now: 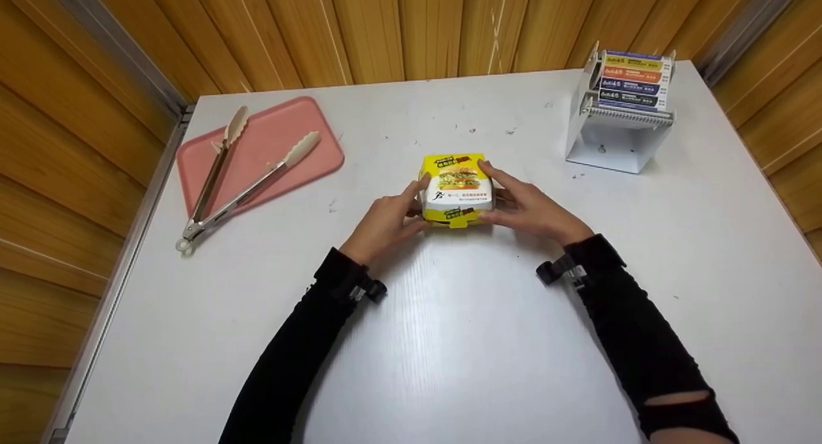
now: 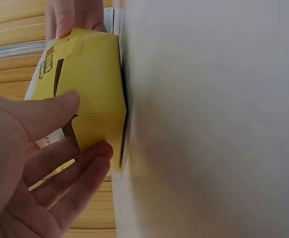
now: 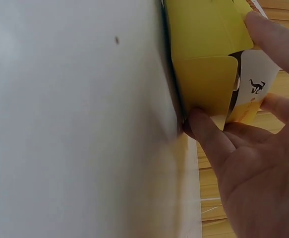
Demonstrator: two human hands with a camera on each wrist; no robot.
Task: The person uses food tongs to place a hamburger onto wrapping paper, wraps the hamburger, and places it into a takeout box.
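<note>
A yellow and white burger box (image 1: 457,190), printed with a burger picture, sits on the white table with its lid down and its front tab toward me. My left hand (image 1: 384,220) holds its left side, thumb on the near face and fingers along the side. On the opposite side my right hand (image 1: 538,211) grips it, with a finger at the top far corner and the thumb near the front. In the left wrist view the box (image 2: 97,74) shows a dark gap between lid and base. The right wrist view has fingertips at the lower edge of the side flap (image 3: 208,87).
Left of the box lies a pink tray (image 1: 292,119), with spread metal tongs (image 1: 247,196) across it and their hinge end on the table. A white stand (image 1: 610,142) holding several colourful labelled strips is at the back right. Wood-patterned panels (image 1: 430,33) border the table.
</note>
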